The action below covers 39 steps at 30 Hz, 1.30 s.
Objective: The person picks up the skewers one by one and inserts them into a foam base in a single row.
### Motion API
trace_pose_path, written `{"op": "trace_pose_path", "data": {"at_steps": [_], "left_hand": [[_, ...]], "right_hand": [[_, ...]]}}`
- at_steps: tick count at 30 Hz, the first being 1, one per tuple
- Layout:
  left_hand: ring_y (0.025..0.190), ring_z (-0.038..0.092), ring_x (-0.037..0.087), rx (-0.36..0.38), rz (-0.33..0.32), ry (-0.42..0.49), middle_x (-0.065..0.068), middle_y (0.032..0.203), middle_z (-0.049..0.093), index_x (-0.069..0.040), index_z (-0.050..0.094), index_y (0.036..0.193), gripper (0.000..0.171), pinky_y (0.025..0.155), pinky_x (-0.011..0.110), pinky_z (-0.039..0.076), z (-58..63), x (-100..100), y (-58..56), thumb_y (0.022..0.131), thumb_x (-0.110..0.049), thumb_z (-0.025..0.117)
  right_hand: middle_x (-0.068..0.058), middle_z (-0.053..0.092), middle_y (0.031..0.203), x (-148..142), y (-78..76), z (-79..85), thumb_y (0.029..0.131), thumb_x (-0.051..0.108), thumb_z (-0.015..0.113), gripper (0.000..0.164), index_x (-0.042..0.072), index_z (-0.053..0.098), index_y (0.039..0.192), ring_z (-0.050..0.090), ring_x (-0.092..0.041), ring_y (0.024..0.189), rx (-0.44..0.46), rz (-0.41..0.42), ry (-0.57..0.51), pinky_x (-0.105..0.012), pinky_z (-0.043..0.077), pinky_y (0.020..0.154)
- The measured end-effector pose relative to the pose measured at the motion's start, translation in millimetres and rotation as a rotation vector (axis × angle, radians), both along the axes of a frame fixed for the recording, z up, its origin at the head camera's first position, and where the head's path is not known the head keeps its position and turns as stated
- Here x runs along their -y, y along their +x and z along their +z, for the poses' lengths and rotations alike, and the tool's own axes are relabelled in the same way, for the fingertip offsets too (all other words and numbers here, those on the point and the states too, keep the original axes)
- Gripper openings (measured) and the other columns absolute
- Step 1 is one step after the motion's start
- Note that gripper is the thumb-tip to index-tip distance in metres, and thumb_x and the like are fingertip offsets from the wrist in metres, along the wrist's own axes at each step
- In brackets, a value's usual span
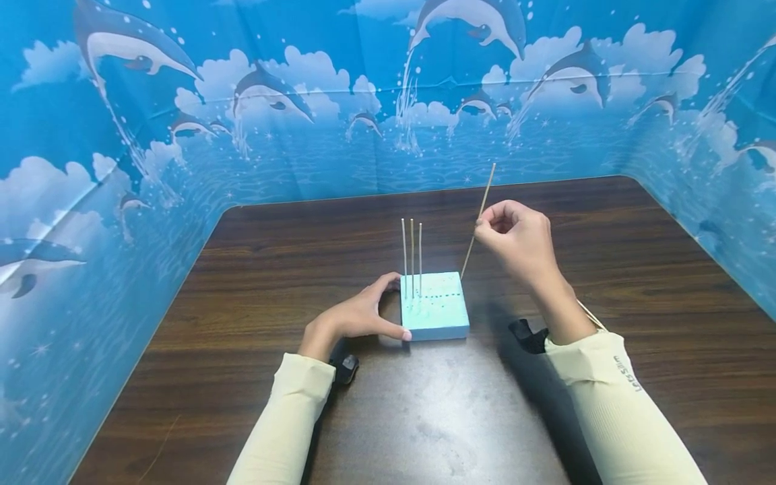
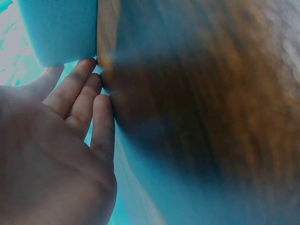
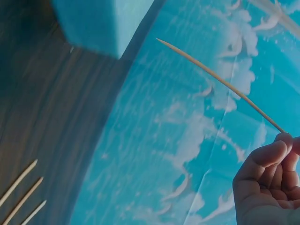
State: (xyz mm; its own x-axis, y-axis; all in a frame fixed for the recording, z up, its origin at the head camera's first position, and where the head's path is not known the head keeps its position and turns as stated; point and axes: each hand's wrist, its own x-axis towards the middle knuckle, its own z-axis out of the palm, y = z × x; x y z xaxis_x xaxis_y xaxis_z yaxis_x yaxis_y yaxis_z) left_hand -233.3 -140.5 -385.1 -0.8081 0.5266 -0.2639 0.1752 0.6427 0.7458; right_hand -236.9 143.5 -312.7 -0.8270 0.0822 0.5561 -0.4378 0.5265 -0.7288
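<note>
My left hand (image 1: 358,314) holds a light blue foam block (image 1: 438,325) at its left side, thumb at the near corner and fingers at the far one. In the left wrist view, the fingertips (image 2: 86,65) meet the block's edge. Three thin wooden sticks (image 1: 413,246) stand upright in the block's left part, and small holes dot its top. Above and right of the block, my right hand (image 1: 520,242) pinches another wooden stick (image 1: 488,185) between thumb and fingers. That stick leans, its lower end near the far right corner; its pointed tip (image 3: 164,43) shows in the right wrist view.
Three more stick ends (image 3: 26,199) show at the lower left of the right wrist view. The block sits on a dark wood table (image 1: 254,296). A dolphin-print cloth (image 1: 339,148) hangs around the back and sides. Black wrist devices (image 1: 345,368) sit below both wrists.
</note>
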Motion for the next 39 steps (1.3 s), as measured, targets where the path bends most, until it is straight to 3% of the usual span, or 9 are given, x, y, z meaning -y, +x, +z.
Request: {"op": "trace_pose_path", "data": {"at_steps": [17, 39], "left_hand": [[0.149, 0.020, 0.022, 0.007, 0.005, -0.022, 0.005, 0.161, 0.024, -0.019, 0.014, 0.159, 0.116, 0.119, 0.050, 0.022, -1.1, -1, -3.0, 0.072, -0.047, 0.085], [0.148, 0.022, 0.020, 0.004, 0.017, -0.014, 0.004, 0.160, 0.027, -0.020, 0.016, 0.157, 0.113, 0.119, 0.048, 0.021, -2.5, -2, -3.1, 0.072, -0.046, 0.086]], "right_hand": [[-0.004, 0.064, 0.068, 44, 5.7, -7.2, 0.080, 0.002, 0.064, 0.005, 0.006, 0.065, 0.079, 0.055, -0.015, 0.060, 0.039, 0.186, 0.005, -0.020, 0.042, 0.055], [-0.002, 0.062, 0.068, 50, 6.6, -35.3, 0.079, 0.000, 0.064, 0.006, 0.006, 0.064, 0.079, 0.055, -0.013, 0.060, 0.044, 0.264, 0.078, -0.020, 0.043, 0.055]]}}
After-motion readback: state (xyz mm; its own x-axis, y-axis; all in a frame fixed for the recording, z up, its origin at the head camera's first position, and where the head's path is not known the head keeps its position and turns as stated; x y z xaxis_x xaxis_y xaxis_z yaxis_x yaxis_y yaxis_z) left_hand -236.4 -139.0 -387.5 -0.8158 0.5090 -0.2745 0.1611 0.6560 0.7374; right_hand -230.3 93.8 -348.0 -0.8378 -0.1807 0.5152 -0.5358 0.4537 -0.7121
